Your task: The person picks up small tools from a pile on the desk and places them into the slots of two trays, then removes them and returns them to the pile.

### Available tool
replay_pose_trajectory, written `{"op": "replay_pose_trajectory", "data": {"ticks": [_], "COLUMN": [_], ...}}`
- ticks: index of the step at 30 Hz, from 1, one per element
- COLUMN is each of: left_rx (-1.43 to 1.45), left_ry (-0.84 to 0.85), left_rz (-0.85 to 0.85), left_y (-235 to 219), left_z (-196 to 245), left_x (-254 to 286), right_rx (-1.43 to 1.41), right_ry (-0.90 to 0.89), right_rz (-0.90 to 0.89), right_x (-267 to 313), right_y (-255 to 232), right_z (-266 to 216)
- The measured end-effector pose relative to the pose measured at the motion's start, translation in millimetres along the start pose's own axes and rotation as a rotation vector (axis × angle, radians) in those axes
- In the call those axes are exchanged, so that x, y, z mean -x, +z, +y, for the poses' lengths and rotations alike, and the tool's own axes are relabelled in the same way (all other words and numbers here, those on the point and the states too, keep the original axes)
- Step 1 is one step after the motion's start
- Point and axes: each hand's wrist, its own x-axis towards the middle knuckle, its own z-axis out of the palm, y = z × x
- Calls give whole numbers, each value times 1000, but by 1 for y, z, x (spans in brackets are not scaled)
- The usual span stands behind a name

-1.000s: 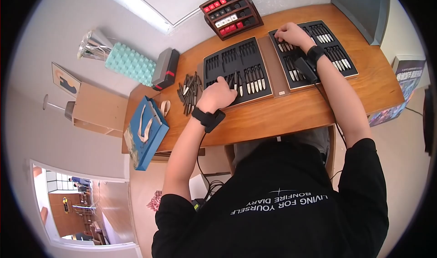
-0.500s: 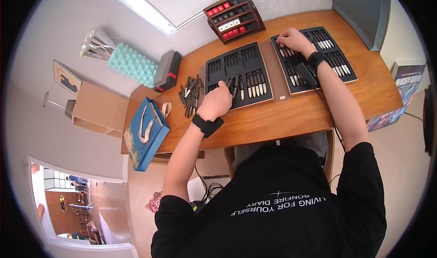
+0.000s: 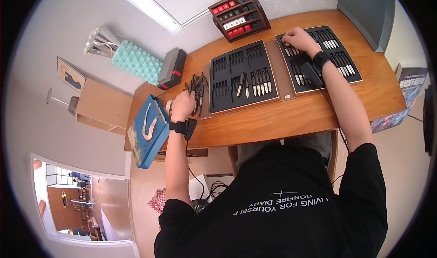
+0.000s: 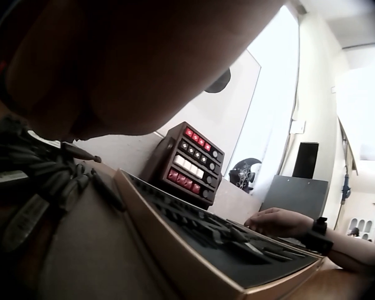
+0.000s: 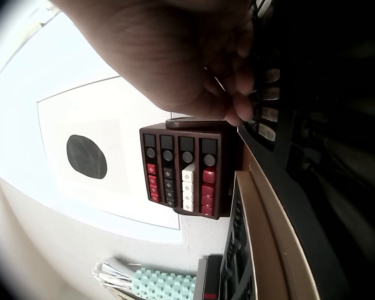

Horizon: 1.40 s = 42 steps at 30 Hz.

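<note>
My left hand (image 3: 183, 106) is over the loose pile of slim dark pieces (image 3: 200, 87), left of the left tray. Its fingertips reach the pile, and one dark piece (image 4: 81, 152) shows just by them in the left wrist view; I cannot tell whether they grip it. The left black tray (image 3: 223, 101) has slots, several with silver-ended black pieces (image 3: 261, 83). My right hand (image 3: 301, 40) is at the far left corner of the right tray (image 3: 306, 88). There its thumb and fingers come together over a row of silver-ended pieces (image 5: 269, 115), pinching one.
A dark rack (image 3: 240, 19) of red, black and white cubes stands behind the trays. Left of the pile are a grey box (image 3: 171, 68) and a blue paper bag (image 3: 154, 137) at the table edge. A grey panel (image 3: 366, 19) stands at the right.
My left hand has left the near left part of the left tray and moved left to the pile, uncovering the slots there. My right hand stays at the same corner.
</note>
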Motion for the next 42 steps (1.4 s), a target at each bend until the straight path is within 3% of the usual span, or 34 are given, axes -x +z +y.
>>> {"op": "replay_pose_trajectory", "data": {"ticks": [3,5,6,8,15,19,21,23,25,29,36,42], "left_rx": [-75,-211,-211,-168,-130,5,124,105,7,95,122,159], "left_ry": [-114,-70,-71,173,167,193,87,93,56,52,-106,-107], "left_rz": [-60,95,92,407,192,236,93,113,-16,-57,25,73], "left_y": [-5,-7,-6,-6,3,-7,-24,-11,-4,-9,-30,-24], "left_z": [13,24,30,43,64,83,107,104,105,98,39,55], "left_x": [6,17,19,23,19,24,34,31,25,21,4,8], "right_rx": [-24,-6,-6,-10,-13,-2,8,-1,-18,-12,-11,-33], "right_ry": [-2,2,4,5,-9,-5,15,-4,-22,-25,11,-1], "right_rz": [4,-7,-10,2,-4,13,12,-14,10,19,8,24], "right_x": [-3,-1,-1,-3,-3,-3,-2,-1,-4,-6,-1,-5], "right_y": [0,0,1,1,-1,1,1,-1,1,2,0,2], "right_z": [4,2,2,4,3,5,2,1,5,9,-1,7]}}
